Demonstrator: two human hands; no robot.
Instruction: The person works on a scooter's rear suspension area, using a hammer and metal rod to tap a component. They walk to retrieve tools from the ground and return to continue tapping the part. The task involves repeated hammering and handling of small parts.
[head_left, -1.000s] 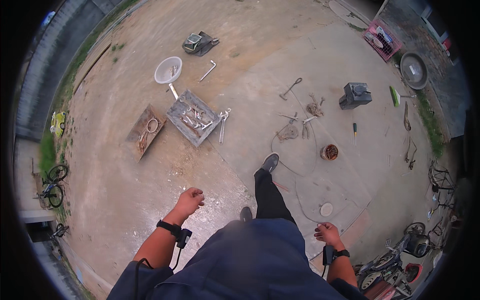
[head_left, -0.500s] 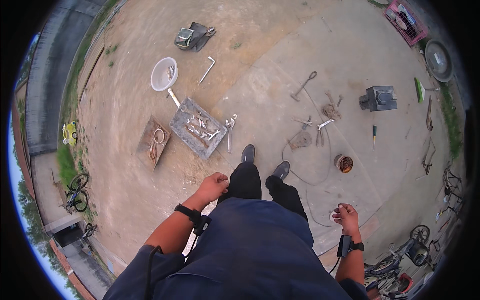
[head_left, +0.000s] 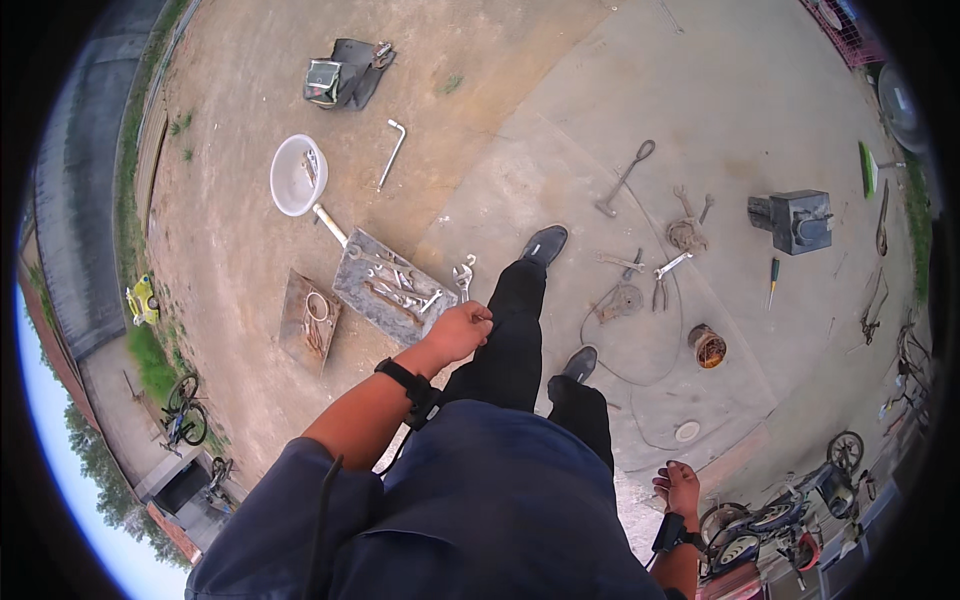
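My left hand [head_left: 458,332] hangs in front of my left thigh, its fingers curled together with nothing visible in them. Just beyond it on the ground lies an adjustable wrench [head_left: 464,272], partly covered by the hand. A grey metal tray [head_left: 362,300] of wrenches and other tools stands to its left. Further left is a rusty tray [head_left: 292,312] with a ring inside. My right hand [head_left: 677,487] hangs low at my right side, fingers loosely bent and apart, holding nothing I can see. A pale round disc [head_left: 687,431] lies on the ground near it.
Ahead on the right lie a hammer [head_left: 625,180], pliers [head_left: 660,295], an open-end wrench [head_left: 673,264] and a screwdriver [head_left: 773,283]. A rusty can [head_left: 707,346] and a dark metal box [head_left: 802,222] stand there. A white basin [head_left: 284,177], L-shaped wrench [head_left: 393,155] and bag [head_left: 350,75] are ahead left.
My left foot has stepped forward, and the ground things have shifted in view. The left hand has come over the adjustable wrench's lower part; my right hand sits lower, away from the disc.
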